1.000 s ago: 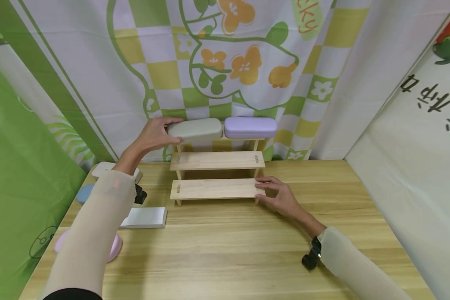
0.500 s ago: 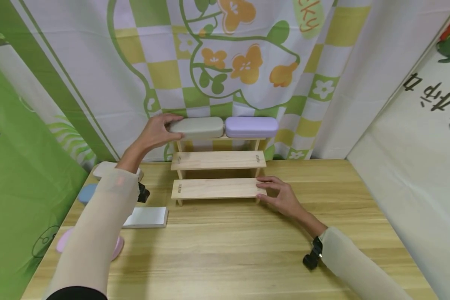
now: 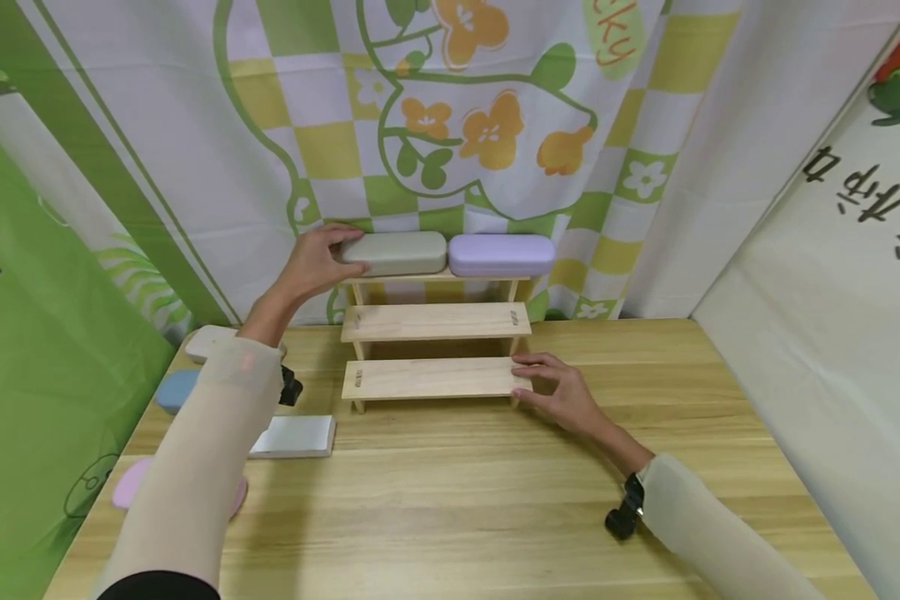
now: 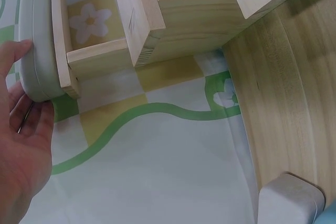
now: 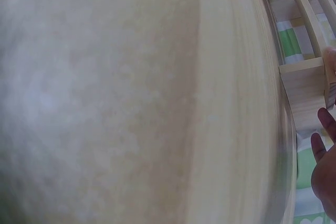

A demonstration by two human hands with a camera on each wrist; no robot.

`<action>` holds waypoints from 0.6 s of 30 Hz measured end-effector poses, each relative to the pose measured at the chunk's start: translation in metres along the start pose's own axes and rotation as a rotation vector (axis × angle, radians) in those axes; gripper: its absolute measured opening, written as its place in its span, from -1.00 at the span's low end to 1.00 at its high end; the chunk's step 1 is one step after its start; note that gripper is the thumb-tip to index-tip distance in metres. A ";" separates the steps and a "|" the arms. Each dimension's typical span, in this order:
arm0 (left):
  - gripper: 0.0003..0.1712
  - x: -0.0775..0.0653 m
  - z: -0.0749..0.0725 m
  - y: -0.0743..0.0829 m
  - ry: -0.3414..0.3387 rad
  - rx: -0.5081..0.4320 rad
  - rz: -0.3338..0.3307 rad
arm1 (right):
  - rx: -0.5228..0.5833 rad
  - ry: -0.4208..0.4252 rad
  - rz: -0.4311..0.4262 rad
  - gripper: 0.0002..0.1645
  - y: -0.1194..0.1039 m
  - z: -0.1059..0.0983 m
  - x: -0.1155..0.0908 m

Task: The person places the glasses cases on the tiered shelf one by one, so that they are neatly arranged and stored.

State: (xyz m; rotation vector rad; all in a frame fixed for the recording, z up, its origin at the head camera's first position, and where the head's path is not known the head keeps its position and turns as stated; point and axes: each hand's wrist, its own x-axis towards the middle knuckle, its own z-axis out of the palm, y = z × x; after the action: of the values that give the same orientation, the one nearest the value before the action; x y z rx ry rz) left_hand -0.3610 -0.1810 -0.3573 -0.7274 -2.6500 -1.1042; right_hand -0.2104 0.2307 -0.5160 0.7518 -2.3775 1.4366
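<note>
A three-tier wooden display stand [image 3: 429,379] stands at the back of the table. On its top tier, a grey-green glasses case [image 3: 401,252] lies lengthwise at the left, beside a lilac glasses case [image 3: 502,254] at the right. My left hand [image 3: 307,262] grips the left end of the grey-green case; in the left wrist view, the thumb and fingers [image 4: 38,116] wrap round that end of the case [image 4: 41,51]. At the bottom tier's right end, my right hand [image 3: 566,396] pinches the board across its width, thumb at the front edge, fingers at the back.
Along the table's left side lie a whitish case [image 3: 208,340], a blue case [image 3: 174,390] and a pink case [image 3: 130,485], partly hidden by my left sleeve. A flat white box [image 3: 294,436] sits left of the stand. A patterned curtain [image 3: 330,158] hangs right behind.
My left hand has nudged the grey-green case slightly to the right and back, and its slight tilt is straightened to line up with the lilac case. The right hand stays put.
</note>
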 end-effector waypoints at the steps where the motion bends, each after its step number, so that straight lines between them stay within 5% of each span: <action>1: -0.35 0.000 0.000 -0.001 0.001 0.006 0.000 | -0.001 0.001 -0.003 -0.58 0.005 0.001 -0.001; 18: -0.30 -0.013 -0.005 -0.003 0.006 -0.036 0.049 | 0.000 -0.042 0.035 -0.57 0.014 -0.002 -0.001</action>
State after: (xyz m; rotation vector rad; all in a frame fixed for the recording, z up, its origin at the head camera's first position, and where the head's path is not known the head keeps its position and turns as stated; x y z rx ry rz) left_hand -0.3516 -0.1907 -0.3597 -0.7903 -2.5984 -1.1426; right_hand -0.2173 0.2384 -0.5262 0.7517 -2.4335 1.4481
